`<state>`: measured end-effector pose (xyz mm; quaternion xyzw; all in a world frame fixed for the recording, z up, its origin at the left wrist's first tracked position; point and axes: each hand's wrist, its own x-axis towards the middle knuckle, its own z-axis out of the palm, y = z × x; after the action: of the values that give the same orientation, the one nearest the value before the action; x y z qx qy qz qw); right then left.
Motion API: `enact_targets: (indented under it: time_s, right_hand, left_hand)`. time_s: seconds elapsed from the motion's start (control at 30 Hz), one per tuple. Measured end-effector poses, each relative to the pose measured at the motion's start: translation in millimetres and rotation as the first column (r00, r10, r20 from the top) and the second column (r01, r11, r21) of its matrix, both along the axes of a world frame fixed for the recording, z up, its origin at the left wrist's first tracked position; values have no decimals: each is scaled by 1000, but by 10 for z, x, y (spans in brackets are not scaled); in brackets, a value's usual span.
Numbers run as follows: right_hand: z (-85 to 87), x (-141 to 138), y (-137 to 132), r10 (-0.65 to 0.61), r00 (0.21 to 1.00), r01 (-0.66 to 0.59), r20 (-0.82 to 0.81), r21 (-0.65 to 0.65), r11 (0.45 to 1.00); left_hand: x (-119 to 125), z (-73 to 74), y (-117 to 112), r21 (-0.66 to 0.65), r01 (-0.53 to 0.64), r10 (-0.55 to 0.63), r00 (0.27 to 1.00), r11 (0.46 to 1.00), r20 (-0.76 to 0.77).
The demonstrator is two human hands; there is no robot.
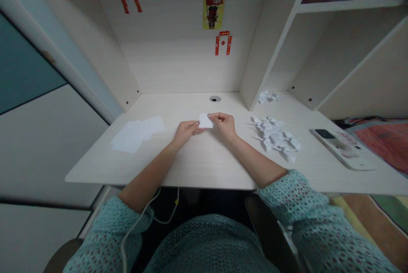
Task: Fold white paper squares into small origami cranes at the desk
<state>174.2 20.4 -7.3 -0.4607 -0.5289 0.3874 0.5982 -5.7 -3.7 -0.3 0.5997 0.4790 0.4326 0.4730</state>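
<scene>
A small white piece of paper (pixel 205 121), roughly square, is held between my two hands above the middle of the desk. My left hand (pixel 186 132) pinches its left edge between thumb and fingers. At the upper right corner, my right hand (pixel 224 124) grips it with thumb and fingertips closed. Whether the paper has a fold in it is too small to tell. Flat white sheets (pixel 135 133) lie overlapping on the desk to the left. Right of my right hand is a heap of folded white paper pieces (pixel 274 135) with pointed ends.
More folded paper pieces (pixel 269 97) lie behind the heap, by the upright divider (pixel 270 48). A white flat case (pixel 342 150) rests at the right. A round cable hole (pixel 215 99) is at the back of the desk (pixel 204 171). A white cable (pixel 127 239) hangs by my left arm.
</scene>
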Motion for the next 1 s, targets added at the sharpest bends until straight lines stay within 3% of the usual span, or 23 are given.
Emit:
enact_targets:
  time_s: [0.1, 0.17, 0.3, 0.4, 0.6, 1.0]
  right_hand:
    - [-16, 245, 148, -227, 971, 229, -70, 25, 973]
    - [-55, 331, 216, -242, 969, 243, -40, 24, 970]
    - [-117, 213, 206, -82, 996, 83, -28, 22, 996]
    - [-102, 69, 125, 8, 1000, -8, 11, 26, 1000]
    - [-17, 14, 8, 94, 995, -95, 31, 17, 995]
    - [-26, -39, -26, 53, 997, -54, 52, 23, 998]
  left_hand:
    - [-66, -15, 25, -12, -25, 25, 1000, 1000, 9]
    - [-84, -16, 21, 19, -78, 77, 997, 997, 17]
    - [-62, -23, -9, 123, -135, 137, 991, 983, -9]
    - [-36, -42, -18, 191, -103, 107, 994, 976, -11]
    - [25, -64, -43, 115, -60, 72, 992, 992, -106]
    - [51, -57, -50, 86, 58, -49, 994, 995, -99]
